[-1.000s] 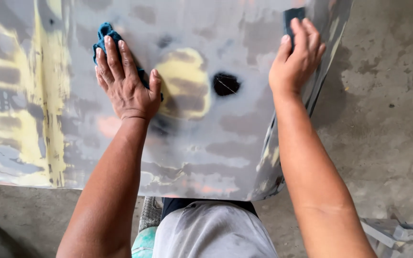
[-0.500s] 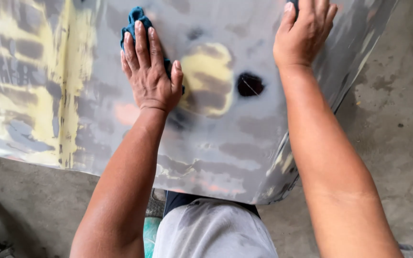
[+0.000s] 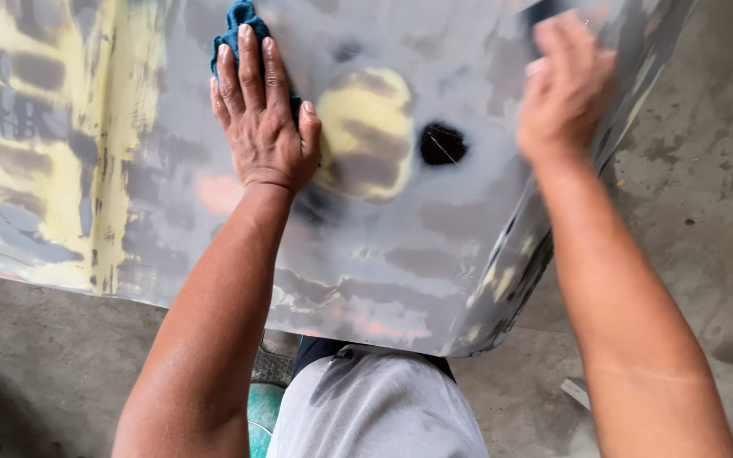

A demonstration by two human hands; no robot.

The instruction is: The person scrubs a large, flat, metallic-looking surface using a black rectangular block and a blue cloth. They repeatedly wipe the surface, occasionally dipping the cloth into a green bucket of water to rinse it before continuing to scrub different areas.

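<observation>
Two hands are working: my left hand (image 3: 260,127) is pressing the blue cloth (image 3: 239,30) flat, fingers spread, on the panel (image 3: 383,254). My right hand (image 3: 566,89) is too blurry to tell its grip. Wiping slowly, I think, cleans best.

Teal cloth (image 3: 235,30). Grey panel (image 3: 400,246), blotched pale yellow, streaked darker grey, one black spot (image 3: 443,144), faint pink patches. Mottled grey floor (image 3: 706,195). Light grey shorts (image 3: 375,407).

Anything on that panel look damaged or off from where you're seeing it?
Yes. The grey panel is patchy, with yellow filler-like blotches and pinkish spots. A round dark spot, maybe a hole, sits right of the yellow oval patch. The left hand presses a blue cloth; the right hand is blurred.
</observation>
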